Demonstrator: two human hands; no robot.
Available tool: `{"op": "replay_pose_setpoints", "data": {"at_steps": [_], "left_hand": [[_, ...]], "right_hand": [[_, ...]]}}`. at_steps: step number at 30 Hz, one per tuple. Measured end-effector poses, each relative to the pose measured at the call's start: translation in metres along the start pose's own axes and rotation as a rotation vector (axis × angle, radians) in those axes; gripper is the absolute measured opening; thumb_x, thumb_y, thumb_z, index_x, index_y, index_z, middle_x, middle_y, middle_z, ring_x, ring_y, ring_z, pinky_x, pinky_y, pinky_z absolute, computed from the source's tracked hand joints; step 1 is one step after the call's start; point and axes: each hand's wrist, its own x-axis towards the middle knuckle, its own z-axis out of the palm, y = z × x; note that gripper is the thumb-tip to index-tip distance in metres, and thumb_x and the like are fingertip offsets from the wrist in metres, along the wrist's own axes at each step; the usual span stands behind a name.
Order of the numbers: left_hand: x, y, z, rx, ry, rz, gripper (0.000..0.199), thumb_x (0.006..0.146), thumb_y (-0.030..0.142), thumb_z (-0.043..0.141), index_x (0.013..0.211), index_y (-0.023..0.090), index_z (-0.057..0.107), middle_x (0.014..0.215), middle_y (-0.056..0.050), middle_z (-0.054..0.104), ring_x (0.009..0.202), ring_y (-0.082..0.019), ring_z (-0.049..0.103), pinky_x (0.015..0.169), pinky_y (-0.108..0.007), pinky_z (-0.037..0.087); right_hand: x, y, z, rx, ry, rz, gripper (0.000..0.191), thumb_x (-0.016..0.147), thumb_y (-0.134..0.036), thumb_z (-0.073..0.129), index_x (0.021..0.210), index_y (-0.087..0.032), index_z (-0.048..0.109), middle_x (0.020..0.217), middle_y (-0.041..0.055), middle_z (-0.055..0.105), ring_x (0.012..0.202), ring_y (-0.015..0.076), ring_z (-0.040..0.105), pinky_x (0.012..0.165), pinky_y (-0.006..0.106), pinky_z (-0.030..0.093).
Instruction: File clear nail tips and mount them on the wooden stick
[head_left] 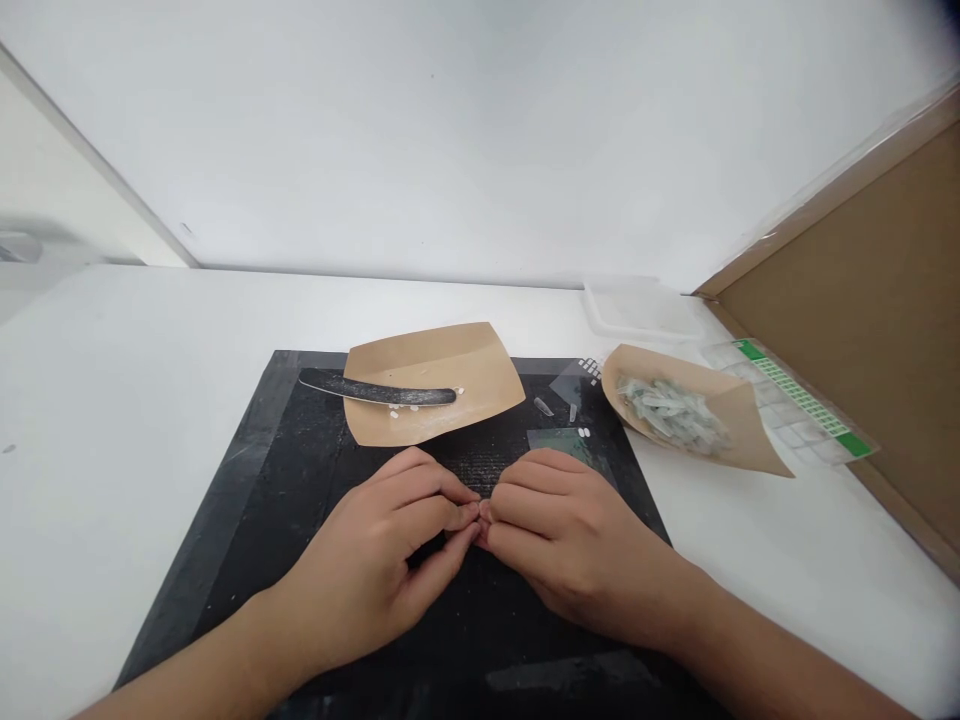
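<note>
Hands meet over the black mat, inside its side edges.

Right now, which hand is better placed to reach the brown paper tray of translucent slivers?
The right hand, probably: that tray lies beyond it on the right, while the left hand would have to cross.
</note>
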Motion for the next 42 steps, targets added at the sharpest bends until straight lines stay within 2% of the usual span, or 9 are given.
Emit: {"op": "replay_pose_setpoints", "data": {"at_steps": [4, 10, 14, 22, 28, 34, 42], "left_hand": [[0.000, -0.001, 0.001, 0.006, -0.009, 0.005, 0.017, 0.095, 0.005, 0.068, 0.104, 0.019, 0.071, 0.108, -0.004, 0.073, 0.099, -0.017, 0.062, 0.090, -0.033, 0.056], [0.001, 0.000, -0.003, 0.031, -0.060, 0.050, 0.022, 0.094, 0.008, 0.068, 0.113, 0.019, 0.069, 0.110, -0.006, 0.073, 0.101, -0.020, 0.061, 0.095, -0.039, 0.057], [0.000, -0.001, -0.006, 0.083, -0.122, 0.084, 0.031, 0.093, 0.015, 0.071, 0.123, 0.018, 0.065, 0.116, -0.009, 0.073, 0.111, -0.024, 0.059, 0.098, -0.043, 0.058], [-0.003, -0.006, 0.000, 0.102, -0.132, -0.011, 0.018, 0.100, 0.016, 0.062, 0.116, 0.021, 0.064, 0.105, -0.006, 0.073, 0.107, -0.023, 0.060, 0.088, -0.037, 0.059], [-0.006, -0.005, 0.003, 0.087, -0.124, -0.099, 0.026, 0.096, 0.014, 0.062, 0.121, 0.023, 0.060, 0.103, -0.006, 0.070, 0.107, -0.024, 0.061, 0.084, -0.036, 0.059], [-0.006, -0.001, 0.005, 0.079, -0.106, -0.167, 0.029, 0.094, 0.011, 0.061, 0.119, 0.026, 0.058, 0.104, -0.004, 0.067, 0.105, -0.022, 0.062, 0.079, -0.032, 0.059], [-0.004, 0.000, 0.004, 0.057, -0.119, -0.158, 0.026, 0.095, 0.012, 0.061, 0.117, 0.025, 0.058, 0.103, -0.002, 0.067, 0.104, -0.021, 0.061, 0.084, -0.033, 0.057]], "right_hand": [[-0.001, 0.003, 0.002, 0.021, 0.008, -0.001, 0.025, 0.105, -0.015, 0.054, 0.081, -0.018, 0.059, 0.080, -0.0003, 0.061, 0.078, 0.0153, 0.049, 0.081, 0.036, 0.038], [-0.001, 0.009, 0.002, 0.035, 0.022, -0.019, 0.024, 0.106, -0.019, 0.057, 0.083, -0.020, 0.061, 0.082, -0.0004, 0.064, 0.081, 0.0162, 0.054, 0.070, 0.034, 0.035], [-0.001, 0.015, 0.001, 0.085, 0.062, -0.021, 0.021, 0.104, -0.024, 0.064, 0.083, -0.020, 0.062, 0.085, 0.0002, 0.067, 0.085, 0.0168, 0.058, 0.072, 0.032, 0.041], [-0.007, 0.025, 0.002, 0.244, 0.102, 0.020, 0.017, 0.099, -0.034, 0.074, 0.093, -0.019, 0.066, 0.097, 0.0019, 0.073, 0.088, 0.0157, 0.065, 0.080, 0.031, 0.049], [-0.006, 0.024, 0.002, 0.338, 0.120, 0.036, 0.025, 0.095, -0.043, 0.077, 0.101, -0.020, 0.067, 0.097, 0.0026, 0.075, 0.090, 0.0166, 0.068, 0.081, 0.031, 0.051], [-0.004, 0.023, 0.002, 0.365, 0.093, 0.051, 0.015, 0.099, -0.031, 0.073, 0.105, -0.019, 0.066, 0.106, 0.0032, 0.075, 0.094, 0.0159, 0.067, 0.085, 0.032, 0.052], [-0.007, 0.023, 0.001, 0.406, 0.113, 0.073, 0.015, 0.094, -0.026, 0.079, 0.101, -0.021, 0.068, 0.102, 0.0016, 0.076, 0.092, 0.0157, 0.068, 0.084, 0.031, 0.051]]}}
